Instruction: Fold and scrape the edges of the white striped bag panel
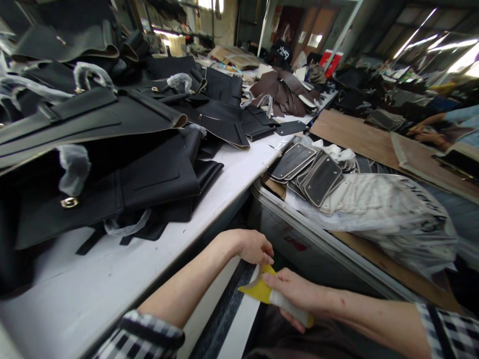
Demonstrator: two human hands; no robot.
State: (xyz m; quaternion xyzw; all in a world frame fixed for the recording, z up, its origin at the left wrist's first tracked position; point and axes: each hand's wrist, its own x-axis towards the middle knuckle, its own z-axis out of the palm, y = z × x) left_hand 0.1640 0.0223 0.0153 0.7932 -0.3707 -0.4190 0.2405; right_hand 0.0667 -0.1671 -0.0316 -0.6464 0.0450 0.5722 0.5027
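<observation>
My right hand (295, 294) is closed around a soft-looking yellow and pale grey piece (258, 290). Its yellow part spreads out to a point on the left, and a pale rolled part runs down under my fingers to a yellow tip. I cannot make out its exact kind. My left hand (254, 247) has its fingers curled in a pinch at the upper edge of the same piece; the fingertips are partly hidden. Both hands are above my lap, in the gap beside the white table (149, 267).
Black leather bag pieces (157, 172) with plastic-wrapped handles pile up on the table. On the right, a metal-edged bin (299, 227) carries stacked dark panels (324, 179) and plastic wrapping (396, 204). Brown leather pieces (284, 92) lie farther back. Another person's hands (426, 130) show at far right.
</observation>
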